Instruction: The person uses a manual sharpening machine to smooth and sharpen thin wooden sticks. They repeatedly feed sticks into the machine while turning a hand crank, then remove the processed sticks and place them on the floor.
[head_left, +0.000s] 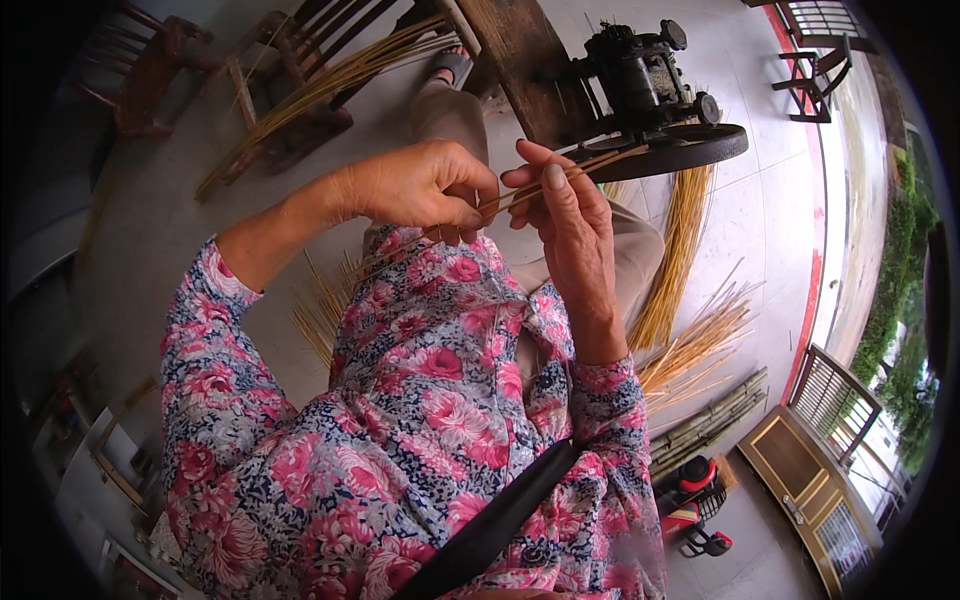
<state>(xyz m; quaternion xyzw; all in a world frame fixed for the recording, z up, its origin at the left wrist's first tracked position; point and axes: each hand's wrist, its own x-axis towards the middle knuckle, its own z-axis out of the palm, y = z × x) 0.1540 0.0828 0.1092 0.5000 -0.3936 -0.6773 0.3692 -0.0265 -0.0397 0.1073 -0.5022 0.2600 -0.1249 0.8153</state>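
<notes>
Several thin bamboo strips (517, 196) run slantwise across my lap, from lower left up toward the machine's flywheel. My left hand (431, 187) pinches them between thumb and fingers, its back turned up. Closer to the wheel, my right hand (566, 199) has them between its thumb and fingers, with some fingertips raised. Just beyond the right hand is a dark metal machine (637, 82) with a large flywheel (701, 154), mounted at the end of a wooden bench (517, 60). The strips' upper ends overlap the wheel in view; whether they touch it I cannot tell.
A long strip bundle (330, 86) lies across a wooden chair (289, 52) at upper left. More bundles (682, 255) (697, 349) lie on the floor at right, beside green bamboo poles (709, 424). Red-and-black equipment (690, 506) stands near a wooden door (799, 480).
</notes>
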